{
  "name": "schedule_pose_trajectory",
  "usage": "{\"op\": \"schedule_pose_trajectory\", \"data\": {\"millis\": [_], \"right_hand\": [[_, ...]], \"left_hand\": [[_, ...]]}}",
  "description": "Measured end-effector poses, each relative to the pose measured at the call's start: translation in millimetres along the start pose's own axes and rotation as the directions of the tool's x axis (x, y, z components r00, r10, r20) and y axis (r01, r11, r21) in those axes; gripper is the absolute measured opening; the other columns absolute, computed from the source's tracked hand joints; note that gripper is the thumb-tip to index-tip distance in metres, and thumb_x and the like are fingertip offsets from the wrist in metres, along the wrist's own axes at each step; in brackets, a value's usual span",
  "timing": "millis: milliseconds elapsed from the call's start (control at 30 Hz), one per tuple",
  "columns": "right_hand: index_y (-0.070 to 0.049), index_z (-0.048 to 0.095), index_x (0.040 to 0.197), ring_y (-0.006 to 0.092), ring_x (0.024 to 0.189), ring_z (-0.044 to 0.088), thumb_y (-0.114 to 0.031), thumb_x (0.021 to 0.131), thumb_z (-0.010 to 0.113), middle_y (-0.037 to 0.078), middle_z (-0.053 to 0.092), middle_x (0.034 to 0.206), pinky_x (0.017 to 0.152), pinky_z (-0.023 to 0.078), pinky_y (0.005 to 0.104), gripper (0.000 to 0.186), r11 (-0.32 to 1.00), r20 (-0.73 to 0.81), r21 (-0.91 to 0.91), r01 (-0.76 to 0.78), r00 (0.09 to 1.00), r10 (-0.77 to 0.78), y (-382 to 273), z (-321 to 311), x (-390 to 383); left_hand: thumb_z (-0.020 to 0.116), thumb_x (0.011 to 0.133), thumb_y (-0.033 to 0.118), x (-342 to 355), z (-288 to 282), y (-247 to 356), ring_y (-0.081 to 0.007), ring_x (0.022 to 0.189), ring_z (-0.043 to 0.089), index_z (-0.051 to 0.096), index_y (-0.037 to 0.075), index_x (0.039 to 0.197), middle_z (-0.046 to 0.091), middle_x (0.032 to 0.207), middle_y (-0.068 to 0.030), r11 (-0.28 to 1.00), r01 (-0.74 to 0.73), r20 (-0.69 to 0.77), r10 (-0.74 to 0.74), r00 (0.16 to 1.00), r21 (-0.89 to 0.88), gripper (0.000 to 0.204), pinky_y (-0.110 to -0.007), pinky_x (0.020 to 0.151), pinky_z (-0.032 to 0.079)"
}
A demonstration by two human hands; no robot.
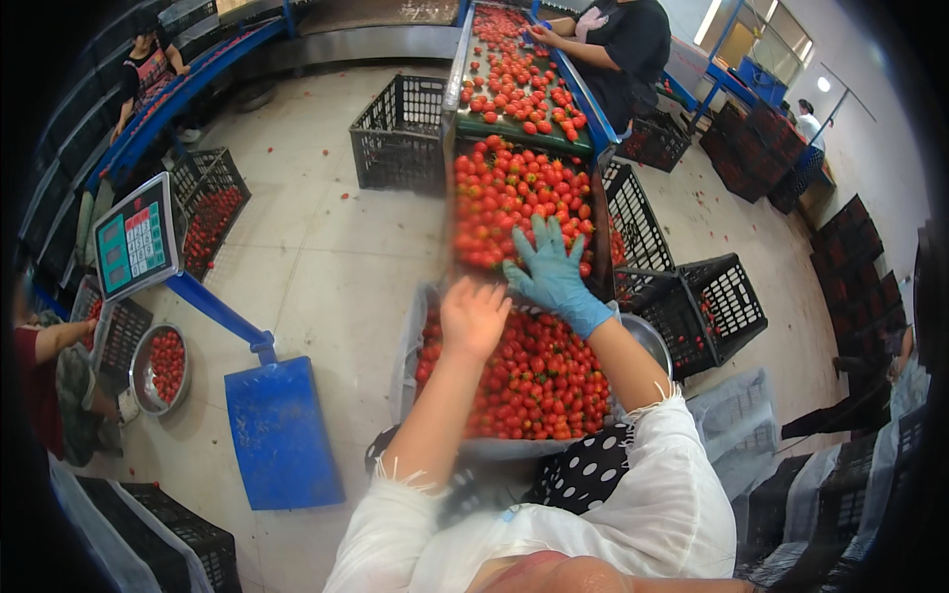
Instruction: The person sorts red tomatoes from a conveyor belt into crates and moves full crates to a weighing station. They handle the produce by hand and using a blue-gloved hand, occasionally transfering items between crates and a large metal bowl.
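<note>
My right hand [556, 275], in a thin blue-green glove, lies with fingers spread over the cherry tomatoes [514, 193] at the lower end of the chute. Beside it my left hand [474, 318], bare and a little blurred, is open, palm down, at the chute's lower edge; I see nothing held in it. Beneath both hands, a crate with a pale plastic liner [402, 368] is heaped with red cherry tomatoes [539, 381]. Beyond the chute, a conveyor belt [482, 71] carries more tomatoes.
A scale with a blue platform [282, 435] stands left, near a metal bowl [138, 368] of tomatoes. Black crates [400, 138] flank the conveyor, and others [727, 306] sit at right. A co-worker [628, 49] stands by the belt; several other people are around the room.
</note>
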State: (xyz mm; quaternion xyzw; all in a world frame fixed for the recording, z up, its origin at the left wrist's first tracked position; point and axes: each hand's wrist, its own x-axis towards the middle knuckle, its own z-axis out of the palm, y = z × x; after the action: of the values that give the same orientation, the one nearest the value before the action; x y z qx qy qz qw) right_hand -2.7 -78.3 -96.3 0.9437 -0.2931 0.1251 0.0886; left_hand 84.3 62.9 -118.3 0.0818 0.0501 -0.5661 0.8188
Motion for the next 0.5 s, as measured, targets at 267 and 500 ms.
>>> {"op": "schedule_pose_trajectory", "data": {"millis": [267, 500], "right_hand": [[-0.01, 0.018, 0.14, 0.0413, 0.134, 0.003, -0.044, 0.081, 0.052, 0.019, 0.004, 0.147, 0.098, 0.002, 0.0678, 0.077, 0.987, -0.026, 0.159, -0.01, 1.0, 0.015, -30.4, 3.9, -41.5], [-0.017, 0.042, 0.128, 0.0424, 0.121, 0.033, -0.041, 0.083, 0.051, 0.022, 0.032, 0.134, 0.095, 0.034, 0.0521, 0.052, 0.868, -0.319, 0.352, -0.35, 0.827, 0.463, 82.7, 24.2, 120.1]], "left_hand": [[0.049, 0.081, 0.034, 6.2, -22.5, -9.8, -0.0272, 0.131, 0.026, 0.029, 0.011, 0.133, 0.031, 0.14, -0.0094, 0.997, 0.069, -0.383, -0.051, 0.922, 0.033, 0.061, -0.05, 0.108, 0.003], [0.053, 0.08, 0.035, 9.7, -34.1, -21.7, -0.028, 0.135, 0.015, 0.028, 0.008, 0.133, 0.033, 0.138, -0.0104, 0.952, 0.158, -0.605, 0.035, 0.795, 0.263, 0.065, -0.05, 0.107, -0.005]]}}
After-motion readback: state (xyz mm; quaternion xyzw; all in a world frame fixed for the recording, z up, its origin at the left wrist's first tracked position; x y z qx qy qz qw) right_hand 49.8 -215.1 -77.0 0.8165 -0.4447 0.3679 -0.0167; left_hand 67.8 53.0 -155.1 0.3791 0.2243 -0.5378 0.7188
